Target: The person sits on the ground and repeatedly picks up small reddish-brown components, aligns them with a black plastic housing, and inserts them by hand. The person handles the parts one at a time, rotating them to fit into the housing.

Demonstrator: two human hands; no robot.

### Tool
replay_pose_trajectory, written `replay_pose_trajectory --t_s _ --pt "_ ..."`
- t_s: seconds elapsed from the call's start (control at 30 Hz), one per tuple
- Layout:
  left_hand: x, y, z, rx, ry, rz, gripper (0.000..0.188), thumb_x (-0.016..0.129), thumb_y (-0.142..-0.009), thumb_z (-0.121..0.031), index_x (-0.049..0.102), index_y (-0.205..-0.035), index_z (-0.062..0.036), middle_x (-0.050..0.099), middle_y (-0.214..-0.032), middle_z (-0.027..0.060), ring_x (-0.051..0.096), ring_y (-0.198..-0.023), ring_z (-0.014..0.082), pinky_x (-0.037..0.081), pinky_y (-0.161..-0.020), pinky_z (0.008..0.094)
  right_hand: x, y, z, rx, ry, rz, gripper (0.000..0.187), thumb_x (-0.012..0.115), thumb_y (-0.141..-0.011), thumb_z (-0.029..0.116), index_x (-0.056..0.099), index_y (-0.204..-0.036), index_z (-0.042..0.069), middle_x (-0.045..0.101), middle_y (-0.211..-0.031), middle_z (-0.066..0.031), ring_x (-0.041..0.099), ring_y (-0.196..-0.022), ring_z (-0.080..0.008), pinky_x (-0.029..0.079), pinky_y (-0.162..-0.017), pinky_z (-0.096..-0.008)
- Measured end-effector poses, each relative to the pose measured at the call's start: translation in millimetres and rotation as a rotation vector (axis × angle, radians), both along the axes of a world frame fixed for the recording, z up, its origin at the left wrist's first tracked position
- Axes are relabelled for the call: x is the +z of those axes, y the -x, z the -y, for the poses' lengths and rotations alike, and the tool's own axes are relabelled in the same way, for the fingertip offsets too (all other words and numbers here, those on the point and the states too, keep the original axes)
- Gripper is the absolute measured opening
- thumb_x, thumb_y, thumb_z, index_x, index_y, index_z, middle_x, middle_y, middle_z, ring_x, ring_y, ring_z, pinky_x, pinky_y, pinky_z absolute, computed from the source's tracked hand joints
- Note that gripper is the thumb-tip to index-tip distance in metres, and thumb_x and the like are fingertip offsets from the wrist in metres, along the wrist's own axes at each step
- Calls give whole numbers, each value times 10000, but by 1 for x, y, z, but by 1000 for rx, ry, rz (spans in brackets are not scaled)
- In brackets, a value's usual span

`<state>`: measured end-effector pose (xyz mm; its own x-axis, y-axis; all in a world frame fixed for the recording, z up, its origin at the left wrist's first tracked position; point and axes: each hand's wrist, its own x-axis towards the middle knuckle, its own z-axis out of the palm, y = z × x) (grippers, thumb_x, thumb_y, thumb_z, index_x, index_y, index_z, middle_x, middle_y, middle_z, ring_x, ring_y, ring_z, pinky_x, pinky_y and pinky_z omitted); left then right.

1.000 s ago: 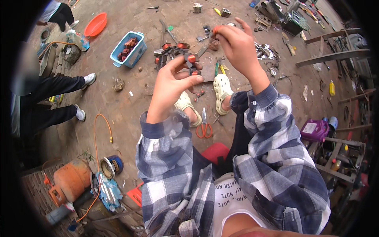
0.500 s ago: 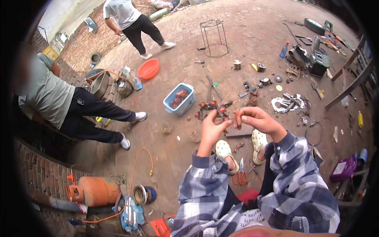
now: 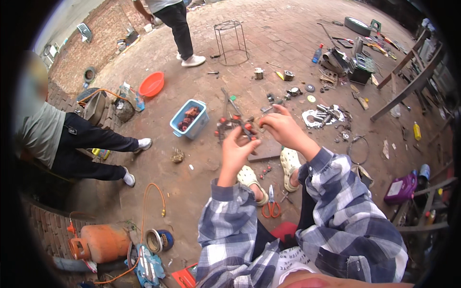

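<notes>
My left hand (image 3: 236, 152) hovers over a pile of dark metal pieces with red parts (image 3: 225, 126) on the ground. Its thumb and fingers are apart, and nothing shows between them. Just right of it, my right hand (image 3: 288, 132) has its fingers bent and pinched together; whatever they hold, if anything, is too small and blurred to make out. Left of the pile stands a light blue plastic bin (image 3: 196, 126) containing reddish-brown pieces (image 3: 189, 117). Below my hands, near my shoes, lie a dark flat slab (image 3: 265, 150) and scissors with orange handles (image 3: 271, 207).
A person (image 3: 96, 144) stands at the left, another (image 3: 180, 33) farther off. An orange basin (image 3: 151, 84), a wire stand (image 3: 231, 43), an orange gas cylinder (image 3: 104, 243) with a hose, a purple jug (image 3: 400, 187) and many scattered metal parts (image 3: 326, 115) lie around.
My hands have moved apart, and the left one's fingers have spread. My view has shifted, so the ground things sit farther left. The far person has stepped and turned.
</notes>
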<state>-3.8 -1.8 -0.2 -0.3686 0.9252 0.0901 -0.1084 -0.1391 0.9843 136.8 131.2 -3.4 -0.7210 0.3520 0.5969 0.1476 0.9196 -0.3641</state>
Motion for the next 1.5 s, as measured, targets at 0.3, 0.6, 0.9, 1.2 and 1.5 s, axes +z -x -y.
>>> replay_pose_trajectory --t_s 0.3,0.6,0.9,1.2,1.5 --pt "-8 12 2 124 70 -104 384 729 -748 -24 566 -1093 22 635 -970 70 641 -802 136 527 -528 241 15 -3 16 503 936 21 173 473 -924 117 557 -829 0 574 -739 -32 525 -708 -116 443 -681 -273" --pt "-27 -4 -6 101 76 -516 423 721 -726 1 544 -1106 52 662 -935 81 645 -816 121 529 -595 248 20 7 12 544 1318 -545 202 476 -946 121 611 -914 -25 631 -891 -75 564 -834 -152 451 -793 -286" --pt "-5 -9 -2 61 -25 -328 420 724 -736 5 541 -1112 50 655 -938 74 631 -792 107 518 -609 235 2 10 15 19 607 -254 165 573 -889 111 647 -1007 23 679 -931 -95 645 -881 -206 449 -888 -346" --pt "-11 0 -3 322 113 -443 431 779 -662 -35 570 -1030 46 657 -962 149 677 -836 223 535 -714 319 4 15 28 3 126 -19 91 627 -834 114 635 -896 47 648 -796 -83 617 -822 -247 375 -956 -390" --pt "-11 6 0 15 89 -296 507 737 -690 17 537 -1153 67 639 -1012 118 646 -864 175 531 -718 283 7 1 -2 24 779 -151 194 543 -909 116 621 -957 -55 675 -858 -79 613 -780 -133 490 -731 -278"
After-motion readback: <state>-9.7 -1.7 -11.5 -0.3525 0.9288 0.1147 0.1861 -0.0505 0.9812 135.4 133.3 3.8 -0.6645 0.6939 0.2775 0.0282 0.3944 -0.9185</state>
